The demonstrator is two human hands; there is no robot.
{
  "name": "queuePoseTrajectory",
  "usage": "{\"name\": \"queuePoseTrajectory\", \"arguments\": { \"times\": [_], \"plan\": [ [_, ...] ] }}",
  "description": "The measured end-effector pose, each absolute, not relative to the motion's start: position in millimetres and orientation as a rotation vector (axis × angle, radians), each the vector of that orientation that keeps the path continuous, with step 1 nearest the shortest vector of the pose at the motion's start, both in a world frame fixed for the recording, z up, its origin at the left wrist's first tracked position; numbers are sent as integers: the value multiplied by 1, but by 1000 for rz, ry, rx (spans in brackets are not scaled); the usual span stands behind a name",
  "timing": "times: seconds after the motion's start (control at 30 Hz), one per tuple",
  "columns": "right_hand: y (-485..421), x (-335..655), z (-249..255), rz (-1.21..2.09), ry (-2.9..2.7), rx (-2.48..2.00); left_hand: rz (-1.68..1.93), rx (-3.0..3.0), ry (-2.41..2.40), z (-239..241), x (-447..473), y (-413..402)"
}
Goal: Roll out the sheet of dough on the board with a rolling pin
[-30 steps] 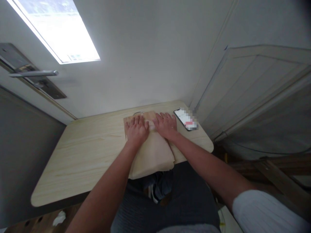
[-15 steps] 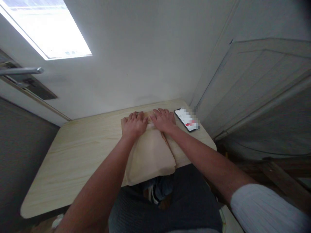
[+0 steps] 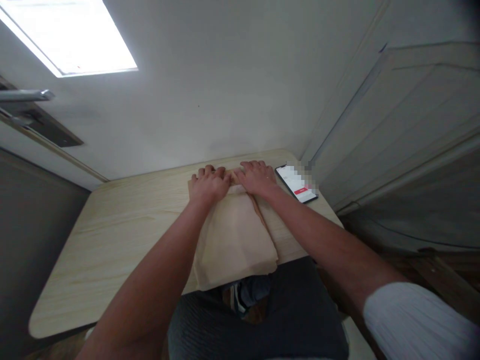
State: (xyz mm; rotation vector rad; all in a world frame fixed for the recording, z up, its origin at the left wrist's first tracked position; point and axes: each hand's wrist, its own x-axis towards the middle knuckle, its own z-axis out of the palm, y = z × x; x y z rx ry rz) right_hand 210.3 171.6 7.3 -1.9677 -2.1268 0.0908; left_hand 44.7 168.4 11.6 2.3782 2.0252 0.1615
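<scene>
A beige, flat, layered piece (image 3: 236,235), paper or cloth, lies on the tabletop, its near end reaching over the front edge. Its right side shows a brownish edge between layers. My left hand (image 3: 210,186) rests palm down on its far left corner, fingers apart and slightly bent. Beside it, my right hand (image 3: 258,177) lies on the far right part with its fingers spread. The two thumbs point toward each other across a brownish strip at the far end. What is under the palms is hidden.
The pale wooden table (image 3: 123,235) stands against a white door (image 3: 225,75) with a metal handle (image 3: 26,96) and a bright window pane (image 3: 78,35). Right of my right hand lies a phone (image 3: 292,182), its screen lit. A paneled wall (image 3: 423,115) borders the right side.
The view has shifted slightly, so the table and phone sit a little further right. Both hands remain on the far end of the beige piece, with only slight finger movement.
</scene>
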Motion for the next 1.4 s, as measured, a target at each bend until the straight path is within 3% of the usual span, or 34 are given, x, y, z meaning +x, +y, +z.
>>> {"name": "queuePoseTrajectory", "arguments": {
  "times": [0.9, 1.4],
  "plan": [
    [224, 208, 5, 88, -2028, -2018, 226, 2406, 2046, 16, 47, 213],
    [201, 206, 7, 62, -2015, -2045, 282, 2456, 2028, 18, 45, 189]
  ]
}}
